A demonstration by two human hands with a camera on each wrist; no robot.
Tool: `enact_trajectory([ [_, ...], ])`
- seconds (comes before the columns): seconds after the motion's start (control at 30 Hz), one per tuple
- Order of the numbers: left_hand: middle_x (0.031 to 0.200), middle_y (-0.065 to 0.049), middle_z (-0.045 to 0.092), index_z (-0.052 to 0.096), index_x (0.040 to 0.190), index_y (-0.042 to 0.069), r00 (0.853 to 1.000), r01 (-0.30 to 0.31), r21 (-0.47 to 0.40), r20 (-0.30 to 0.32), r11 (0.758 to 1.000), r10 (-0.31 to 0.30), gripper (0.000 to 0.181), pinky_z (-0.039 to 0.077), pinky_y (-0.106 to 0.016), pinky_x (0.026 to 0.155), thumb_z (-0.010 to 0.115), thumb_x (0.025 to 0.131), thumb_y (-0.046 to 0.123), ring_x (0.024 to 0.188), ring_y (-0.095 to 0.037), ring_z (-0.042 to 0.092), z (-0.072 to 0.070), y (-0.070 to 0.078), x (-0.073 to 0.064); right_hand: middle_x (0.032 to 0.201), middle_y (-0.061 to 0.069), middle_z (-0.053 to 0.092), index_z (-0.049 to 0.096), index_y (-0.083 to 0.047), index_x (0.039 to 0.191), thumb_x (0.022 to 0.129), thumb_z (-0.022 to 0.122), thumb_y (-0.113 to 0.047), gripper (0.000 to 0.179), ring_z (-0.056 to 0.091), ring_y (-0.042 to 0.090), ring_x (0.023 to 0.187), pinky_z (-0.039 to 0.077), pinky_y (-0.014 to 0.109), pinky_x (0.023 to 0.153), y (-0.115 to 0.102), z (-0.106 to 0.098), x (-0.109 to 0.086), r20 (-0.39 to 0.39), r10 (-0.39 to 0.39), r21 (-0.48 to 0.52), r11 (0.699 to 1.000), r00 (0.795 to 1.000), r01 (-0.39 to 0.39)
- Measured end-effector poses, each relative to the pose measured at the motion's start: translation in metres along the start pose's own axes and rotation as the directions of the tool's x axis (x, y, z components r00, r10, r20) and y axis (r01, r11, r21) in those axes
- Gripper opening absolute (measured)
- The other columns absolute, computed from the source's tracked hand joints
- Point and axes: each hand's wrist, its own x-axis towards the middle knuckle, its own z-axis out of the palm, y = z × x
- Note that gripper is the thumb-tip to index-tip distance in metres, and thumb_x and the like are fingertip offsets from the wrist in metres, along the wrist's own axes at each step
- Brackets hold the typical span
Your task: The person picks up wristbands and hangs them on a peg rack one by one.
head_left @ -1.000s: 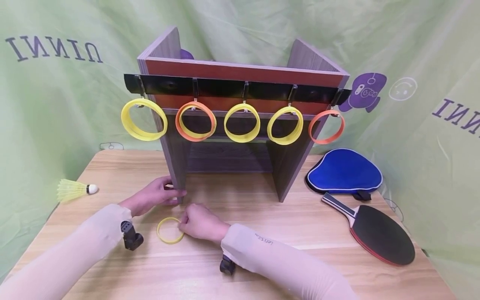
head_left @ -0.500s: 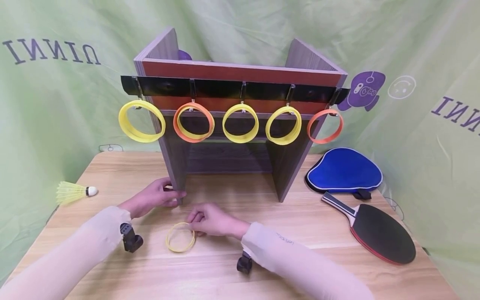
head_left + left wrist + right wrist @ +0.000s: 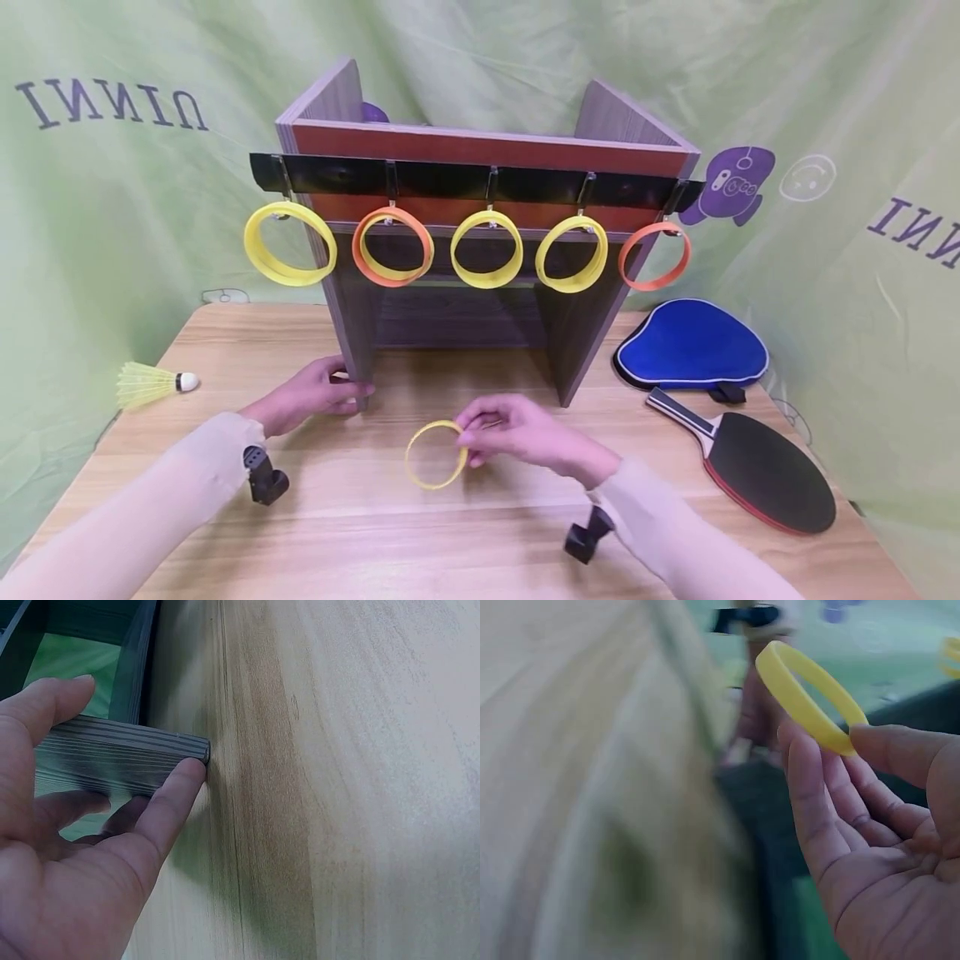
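Observation:
My right hand (image 3: 517, 429) pinches a yellow silicone wristband (image 3: 410, 458) between thumb and fingers, above the table in front of the stand. In the right wrist view the wristband (image 3: 810, 701) stands out past the fingertips as a slanted loop. My left hand (image 3: 311, 396) holds the lower front edge of the left side panel (image 3: 347, 312) of a grey wooden stand. In the left wrist view its thumb lies on one side of the panel (image 3: 124, 750) and the fingers on the other. Yellow and orange wristbands (image 3: 486, 279) hang from hooks on the stand's black strip (image 3: 442, 177).
A yellow shuttlecock (image 3: 153, 383) lies at the table's left. On the right lie a blue paddle case (image 3: 690, 346) and a black table tennis paddle (image 3: 768, 471). Green printed fabric (image 3: 480, 50) encloses the table (image 3: 337, 550) at the back and sides.
My right hand has picked the yellow wristband up off the table and carried it to the right, tilting it more upright. My left hand stays at the panel.

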Motion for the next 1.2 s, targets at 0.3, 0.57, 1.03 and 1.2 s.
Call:
enact_trajectory([
  [0.3,0.145,-0.032,0.049,0.033,0.153,-0.013,1.000,0.011,-0.010,0.003,1.000,-0.011,0.070,0.061,-0.037,0.102,0.069,0.100,0.014,0.120,-0.028,0.066,0.000,0.001,0.000,0.100,0.003,0.076,0.063,0.003,0.119,0.100,0.068,-0.007,0.021,0.076,0.018,0.087,0.067,0.038,0.087,-0.050,-0.044,-0.058,-0.159,-0.144,-0.071,0.988,0.977,0.134],
  [0.57,0.145,-0.031,0.049,0.035,0.152,-0.014,1.000,0.005,-0.008,0.006,1.000,-0.005,0.068,0.061,-0.040,0.104,0.069,0.100,0.014,0.121,-0.030,0.065,0.001,0.001,0.001,0.110,0.006,0.080,0.064,0.000,0.117,0.102,0.063,0.000,0.016,0.079,0.022,0.096,0.066,0.036,0.088,-0.087,-0.063,-0.093,-0.283,-0.276,-0.167,0.957,0.918,0.237],
  [1.03,0.147,-0.033,0.047,0.032,0.155,-0.013,1.000,0.011,0.000,0.000,1.000,-0.011,0.072,0.061,-0.040,0.103,0.068,0.100,0.015,0.122,-0.030,0.063,0.003,0.002,0.001,0.110,0.018,0.079,0.066,0.007,0.120,0.103,0.049,0.011,0.024,0.079,0.027,0.099,0.064,0.032,0.090,-0.109,-0.096,-0.117,-0.601,-0.440,0.182,0.738,0.668,0.649],
  [1.2,0.149,-0.034,0.046,0.031,0.155,-0.012,1.000,-0.004,0.001,0.007,1.000,0.004,0.071,0.061,-0.040,0.103,0.067,0.100,0.015,0.122,-0.030,0.063,0.002,0.001,-0.001,0.110,0.021,0.079,0.066,0.007,0.115,0.104,0.050,0.009,0.019,0.079,0.028,0.100,0.064,0.032,0.091,-0.110,-0.105,-0.114,-0.632,-0.407,0.255,0.694,0.659,0.673],
])
